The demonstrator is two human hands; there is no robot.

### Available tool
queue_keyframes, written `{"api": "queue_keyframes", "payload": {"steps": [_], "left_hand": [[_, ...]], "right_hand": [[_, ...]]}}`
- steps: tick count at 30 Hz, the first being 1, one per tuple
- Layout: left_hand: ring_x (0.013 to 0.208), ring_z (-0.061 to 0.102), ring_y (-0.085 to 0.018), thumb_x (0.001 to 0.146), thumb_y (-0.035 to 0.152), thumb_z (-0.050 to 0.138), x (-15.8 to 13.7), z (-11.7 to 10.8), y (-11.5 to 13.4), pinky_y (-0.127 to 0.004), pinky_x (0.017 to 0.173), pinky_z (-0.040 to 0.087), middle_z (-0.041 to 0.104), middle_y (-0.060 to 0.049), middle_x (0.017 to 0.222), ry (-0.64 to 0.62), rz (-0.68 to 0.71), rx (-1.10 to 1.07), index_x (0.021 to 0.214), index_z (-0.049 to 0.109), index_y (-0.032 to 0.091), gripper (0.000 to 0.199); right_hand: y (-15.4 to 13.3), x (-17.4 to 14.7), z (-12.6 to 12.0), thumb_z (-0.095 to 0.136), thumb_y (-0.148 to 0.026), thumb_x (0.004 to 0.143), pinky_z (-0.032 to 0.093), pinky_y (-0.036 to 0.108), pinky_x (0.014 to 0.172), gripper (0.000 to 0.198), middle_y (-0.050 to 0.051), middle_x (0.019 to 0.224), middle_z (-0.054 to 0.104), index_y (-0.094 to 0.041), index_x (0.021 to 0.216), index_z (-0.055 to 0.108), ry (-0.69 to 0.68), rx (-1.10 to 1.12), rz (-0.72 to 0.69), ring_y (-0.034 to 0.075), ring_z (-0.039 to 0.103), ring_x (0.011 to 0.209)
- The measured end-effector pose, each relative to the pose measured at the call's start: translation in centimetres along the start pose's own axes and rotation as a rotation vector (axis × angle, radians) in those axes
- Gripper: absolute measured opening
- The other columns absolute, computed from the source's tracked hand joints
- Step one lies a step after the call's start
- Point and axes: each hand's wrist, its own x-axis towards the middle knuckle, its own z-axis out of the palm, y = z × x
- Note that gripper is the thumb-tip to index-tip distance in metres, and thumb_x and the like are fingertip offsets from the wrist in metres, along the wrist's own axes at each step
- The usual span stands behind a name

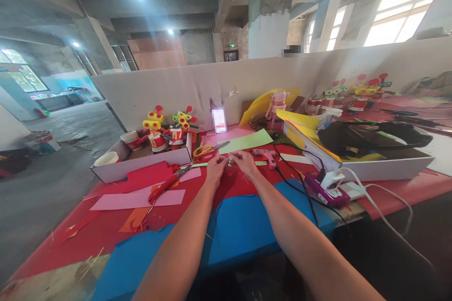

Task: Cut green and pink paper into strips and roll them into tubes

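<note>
Both my hands meet over the red-covered table, fingers pinched round a small light-green paper piece [230, 162] whose exact shape is too small to make out. My left hand [216, 169] closes on its left side, and my right hand [244, 162] on its right. Just beyond them lies a light-green paper sheet [249, 141]. Yellow-handled scissors [206, 151] rest behind my left hand, and red-handled scissors [164, 189] lie across pink paper [137, 200] to its left. Beside my right hand is a pink glue gun [267, 157].
A white box [176, 156] at left holds paper cups and cup figures [155, 131]. At right, another white box [384, 169] holds a black item. Cables run from a purple power strip [326, 190]. Blue paper [243, 225] covers the near edge; a white partition [169, 89] stands behind.
</note>
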Motion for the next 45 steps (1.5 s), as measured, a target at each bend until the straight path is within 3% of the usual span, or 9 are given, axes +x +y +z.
{"api": "queue_keyframes", "payload": {"steps": [13, 19, 22, 41, 45], "left_hand": [[0.053, 0.047, -0.010, 0.061, 0.034, 0.073, 0.1, -0.1, 0.3, -0.023, 0.055, 0.037, 0.055, 0.003, 0.055, 0.039, -0.011, -0.036, 0.062, 0.061, 0.016, 0.022], [0.059, 0.050, -0.010, 0.062, 0.041, 0.077, -0.2, 0.3, 0.5, -0.023, 0.059, 0.040, 0.063, 0.001, 0.068, -0.024, -0.049, -0.146, 0.080, 0.070, 0.016, 0.032], [0.057, 0.048, -0.010, 0.061, 0.039, 0.078, -0.3, 0.4, 0.6, -0.023, 0.057, 0.038, 0.064, 0.001, 0.066, -0.033, -0.050, -0.112, 0.085, 0.074, 0.016, 0.034], [0.056, 0.051, -0.011, 0.061, 0.037, 0.077, 0.0, -0.1, -0.2, -0.022, 0.056, 0.038, 0.065, -0.001, 0.063, 0.042, -0.002, -0.002, 0.073, 0.074, 0.016, 0.025], [0.055, 0.050, -0.011, 0.061, 0.043, 0.077, -0.2, 0.1, 0.3, -0.023, 0.055, 0.038, 0.062, 0.000, 0.059, 0.027, -0.037, -0.092, 0.071, 0.072, 0.016, 0.029]], "right_hand": [[-1.2, -0.6, 0.3, 0.078, -0.037, 0.053, 0.054, 0.033, 0.071, 0.028, -0.001, 0.065, 0.068, -0.018, 0.069, 0.065, -0.037, 0.136, 0.062, 0.015, 0.063, 0.061], [-1.5, -0.8, 0.2, 0.080, -0.036, 0.051, 0.055, 0.032, 0.073, 0.034, 0.001, 0.071, 0.070, -0.018, 0.075, 0.063, 0.035, 0.183, 0.032, 0.016, 0.065, 0.070], [-1.5, -0.9, 0.4, 0.080, -0.038, 0.050, 0.055, 0.033, 0.073, 0.033, 0.001, 0.070, 0.070, -0.019, 0.071, 0.063, 0.015, 0.189, 0.053, 0.018, 0.066, 0.070], [-1.6, -1.2, -0.2, 0.085, -0.033, 0.048, 0.055, 0.029, 0.065, 0.032, 0.001, 0.067, 0.071, -0.017, 0.067, 0.065, -0.016, 0.225, 0.206, 0.017, 0.067, 0.063], [-1.8, -1.2, 0.0, 0.085, -0.033, 0.048, 0.056, 0.031, 0.068, 0.031, 0.000, 0.063, 0.069, -0.017, 0.065, 0.065, 0.009, 0.269, 0.219, 0.017, 0.067, 0.061]]}}
